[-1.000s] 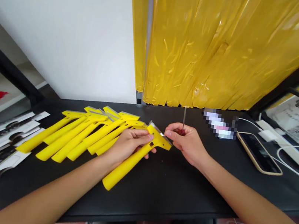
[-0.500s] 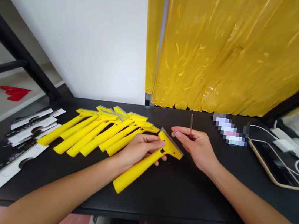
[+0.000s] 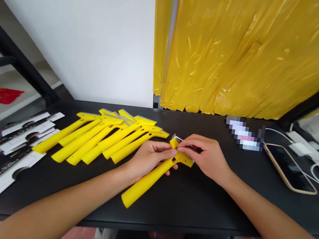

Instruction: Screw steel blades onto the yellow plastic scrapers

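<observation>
My left hand (image 3: pixel 150 156) grips a yellow scraper (image 3: pixel 146 183) by its neck, just below the head, with the thumb on top. The scraper's handle slants down toward the table's front edge. My right hand (image 3: pixel 208 154) is closed around a small screwdriver (image 3: pixel 187 143) with a dark red handle; its thin metal shaft points left across the scraper's head. The right thumb and fingertips touch the head close to the left thumb; whether they pinch something small is hidden. Several more yellow scrapers (image 3: pixel 84 144) lie overlapping in a row left of my hands.
White and black card sleeves (image 3: pixel 3 180) lie at the table's left. On the right are a phone (image 3: pixel 290 169), white cables and a power strip (image 3: pixel 307 151). A blurred packet (image 3: pixel 244 134) lies near the back. Yellow wrapped sheeting (image 3: pixel 232 54) and a white panel (image 3: pixel 101 27) stand behind the black table.
My right hand has moved left onto the scraper's head. The screwdriver's shaft has tipped from upright to nearly flat, pointing left. My left hand still holds the scraper.
</observation>
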A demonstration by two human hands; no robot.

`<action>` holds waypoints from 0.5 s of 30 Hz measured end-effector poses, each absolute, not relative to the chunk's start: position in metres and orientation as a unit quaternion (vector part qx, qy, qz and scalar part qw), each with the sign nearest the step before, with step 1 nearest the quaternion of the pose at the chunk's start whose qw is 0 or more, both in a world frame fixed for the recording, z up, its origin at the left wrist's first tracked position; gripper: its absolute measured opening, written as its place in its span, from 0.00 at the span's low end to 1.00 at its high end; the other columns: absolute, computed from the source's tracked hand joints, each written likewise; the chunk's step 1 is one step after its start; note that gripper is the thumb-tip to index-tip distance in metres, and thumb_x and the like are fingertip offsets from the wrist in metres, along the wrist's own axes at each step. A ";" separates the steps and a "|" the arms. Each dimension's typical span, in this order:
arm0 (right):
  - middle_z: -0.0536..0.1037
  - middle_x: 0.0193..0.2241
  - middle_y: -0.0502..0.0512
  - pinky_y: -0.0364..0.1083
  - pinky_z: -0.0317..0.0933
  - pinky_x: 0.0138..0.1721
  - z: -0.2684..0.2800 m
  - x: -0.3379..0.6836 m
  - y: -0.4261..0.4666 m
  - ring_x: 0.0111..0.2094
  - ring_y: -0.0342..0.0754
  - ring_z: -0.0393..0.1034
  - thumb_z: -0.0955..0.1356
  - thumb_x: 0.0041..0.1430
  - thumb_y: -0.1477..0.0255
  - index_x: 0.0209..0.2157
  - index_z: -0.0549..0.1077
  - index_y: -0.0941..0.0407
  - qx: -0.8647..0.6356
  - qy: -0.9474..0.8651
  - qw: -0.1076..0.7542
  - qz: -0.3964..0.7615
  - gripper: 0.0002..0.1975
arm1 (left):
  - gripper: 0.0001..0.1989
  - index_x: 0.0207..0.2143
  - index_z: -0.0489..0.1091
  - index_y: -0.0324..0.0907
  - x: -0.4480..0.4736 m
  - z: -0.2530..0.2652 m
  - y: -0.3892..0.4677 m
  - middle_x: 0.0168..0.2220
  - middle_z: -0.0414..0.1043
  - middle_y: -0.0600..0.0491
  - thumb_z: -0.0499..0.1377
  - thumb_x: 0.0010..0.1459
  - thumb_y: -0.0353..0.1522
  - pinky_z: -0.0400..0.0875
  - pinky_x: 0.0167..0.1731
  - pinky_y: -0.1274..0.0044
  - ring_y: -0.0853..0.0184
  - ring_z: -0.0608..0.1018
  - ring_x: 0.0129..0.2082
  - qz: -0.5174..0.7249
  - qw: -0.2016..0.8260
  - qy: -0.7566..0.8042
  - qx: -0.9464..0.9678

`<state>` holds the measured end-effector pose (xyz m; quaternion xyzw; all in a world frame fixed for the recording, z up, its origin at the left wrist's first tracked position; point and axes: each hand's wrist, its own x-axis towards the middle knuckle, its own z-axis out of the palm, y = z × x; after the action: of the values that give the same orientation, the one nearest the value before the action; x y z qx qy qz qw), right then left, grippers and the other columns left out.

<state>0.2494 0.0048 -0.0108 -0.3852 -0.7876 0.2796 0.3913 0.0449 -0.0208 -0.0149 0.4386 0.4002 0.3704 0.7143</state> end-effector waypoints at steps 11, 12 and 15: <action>0.77 0.31 0.51 0.44 0.62 0.31 -0.013 0.248 0.004 0.31 0.45 0.70 0.72 0.61 0.65 0.33 0.79 0.53 -0.374 -0.798 0.375 0.286 0.07 | 0.12 0.37 0.80 0.41 0.043 -0.016 -0.022 0.28 0.77 0.50 0.65 0.58 0.40 0.76 0.26 0.74 0.66 0.78 0.25 0.364 0.635 0.418 0.538; 0.77 0.31 0.51 0.44 0.61 0.31 -0.013 0.248 0.004 0.30 0.44 0.69 0.72 0.61 0.65 0.32 0.79 0.53 -0.380 -0.795 0.373 0.292 0.07 | 0.12 0.37 0.80 0.41 0.043 -0.016 -0.022 0.28 0.77 0.50 0.64 0.58 0.40 0.76 0.26 0.74 0.67 0.78 0.25 0.362 0.630 0.420 0.544; 0.76 0.30 0.50 0.44 0.60 0.30 -0.013 0.247 0.003 0.28 0.43 0.67 0.72 0.60 0.63 0.31 0.78 0.53 -0.399 -0.779 0.364 0.318 0.09 | 0.12 0.38 0.80 0.42 0.043 -0.017 -0.022 0.28 0.78 0.50 0.64 0.59 0.41 0.76 0.26 0.74 0.67 0.78 0.24 0.355 0.619 0.427 0.555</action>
<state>0.2474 0.0034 -0.0132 -0.3990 -0.7794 0.3176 0.3638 0.0434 -0.0220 -0.0166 0.5554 0.4275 0.3549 0.6187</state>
